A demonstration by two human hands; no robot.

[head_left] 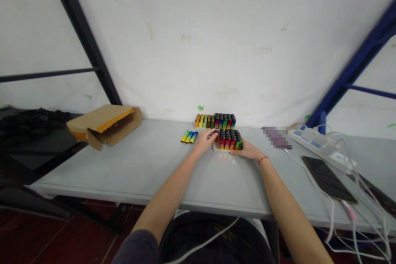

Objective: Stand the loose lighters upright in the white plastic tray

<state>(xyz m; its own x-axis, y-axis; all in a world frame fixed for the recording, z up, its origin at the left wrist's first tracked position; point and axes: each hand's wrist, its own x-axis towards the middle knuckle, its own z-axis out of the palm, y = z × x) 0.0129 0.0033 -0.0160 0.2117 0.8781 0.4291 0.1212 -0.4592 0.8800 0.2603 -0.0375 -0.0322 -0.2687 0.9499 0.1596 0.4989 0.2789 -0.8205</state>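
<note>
Here at mid-table, a small clear tray (216,147) sits between the hands, packed with upright black-topped lighters (229,142) in red, yellow and green, its left end partly bare! The right hand (250,151) clasps the tray's right end; the left hand (205,139) curls in at the left, hiding some of it, and whether it pinches anything I can't tell. Three loose blue-yellow-green lighters (189,137) lie beside it, yellow-and-dark lighters (203,121) standing behind, an open brown cardboard box (103,123) far left.

the left arm (175,189) has a dark, purplish short sleeve (139,247); a thin reddish band (263,159) circles the wrist by the right hand (250,151). dark clothing (244,245) with blurred yellowish lettering (221,228) lies under a pale cable (206,246).
</note>
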